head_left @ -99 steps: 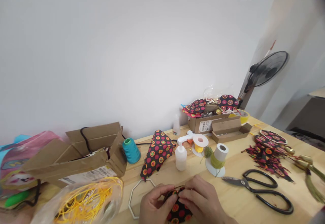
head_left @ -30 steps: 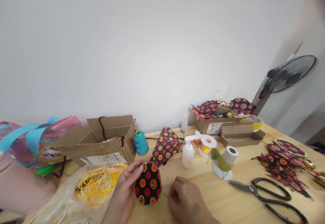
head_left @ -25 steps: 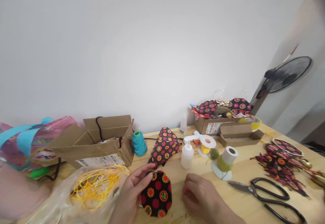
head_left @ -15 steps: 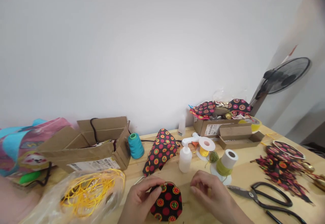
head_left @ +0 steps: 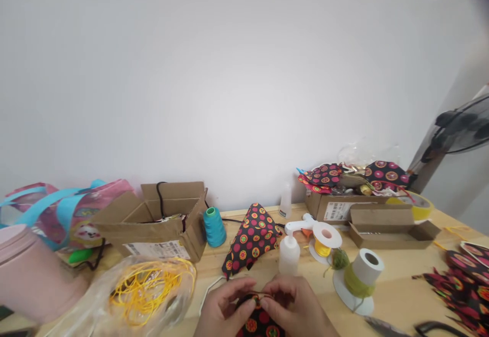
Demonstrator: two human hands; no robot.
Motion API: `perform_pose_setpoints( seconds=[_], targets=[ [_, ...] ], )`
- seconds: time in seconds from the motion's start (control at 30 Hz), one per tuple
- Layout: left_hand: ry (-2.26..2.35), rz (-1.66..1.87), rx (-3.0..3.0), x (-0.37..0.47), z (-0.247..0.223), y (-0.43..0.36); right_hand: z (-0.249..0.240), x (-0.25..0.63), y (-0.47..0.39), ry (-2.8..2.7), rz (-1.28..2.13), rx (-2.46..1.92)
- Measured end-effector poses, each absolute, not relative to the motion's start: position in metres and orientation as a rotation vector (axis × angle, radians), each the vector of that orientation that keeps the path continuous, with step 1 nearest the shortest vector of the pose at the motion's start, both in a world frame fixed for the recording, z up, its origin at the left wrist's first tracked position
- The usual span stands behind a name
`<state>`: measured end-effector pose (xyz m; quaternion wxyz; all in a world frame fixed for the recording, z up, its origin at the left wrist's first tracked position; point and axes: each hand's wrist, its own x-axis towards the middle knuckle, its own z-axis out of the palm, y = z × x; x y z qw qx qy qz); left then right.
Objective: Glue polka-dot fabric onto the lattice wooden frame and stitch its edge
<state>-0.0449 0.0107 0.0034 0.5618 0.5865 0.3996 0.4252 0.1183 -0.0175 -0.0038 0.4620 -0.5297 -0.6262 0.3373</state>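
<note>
At the bottom middle, a black fabric piece with red and orange floral dots (head_left: 260, 323) is pinched along its upper edge by both hands. My left hand (head_left: 228, 307) grips it with thumb and fingertips from the left. Thumb and fingers of my right hand (head_left: 292, 306) close on the same edge from the right, close beside the left thumb. Much of the fabric lies behind the fingers or below the view. Just beyond the hands are a folded piece of the same print (head_left: 254, 235) and a white pump bottle (head_left: 289, 256).
Left are an open cardboard box (head_left: 160, 243), a teal thread cone (head_left: 214, 227), a bag of yellow cord (head_left: 148, 288) and a pink container (head_left: 36, 276). Right are a yellow thread spool (head_left: 323, 240), a green ribbon roll (head_left: 357, 281), scissors (head_left: 385, 327) and a filled box (head_left: 324, 207).
My right hand has moved left from beside the fabric and now pinches its top edge alongside my left hand. The camera view has turned left, bringing the pink container into view.
</note>
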Motion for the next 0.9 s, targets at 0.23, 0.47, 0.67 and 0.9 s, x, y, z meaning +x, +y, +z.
perform_pose_setpoints(
  seconds=[0.23, 0.47, 0.67, 0.9],
  targets=[
    [0.911, 1.026, 1.148, -0.032, 0.002, 0.009, 0.006, 0.115, -0.016, -1.656, 0.746, -1.280],
    [0.979, 0.996, 1.115, -0.027, 0.004, 0.006, -0.003, 0.116, -0.017, -1.539, 0.898, -1.223],
    [0.966, 1.000, 1.013, -0.031, 0.009, 0.009, -0.002, 0.124, -0.010, -1.396, 0.988, -1.212],
    [0.921, 1.242, 0.601, -0.063, 0.031, 0.013, 0.000, 0.137, -0.022, -1.757, 0.894, -1.310]
  ],
)
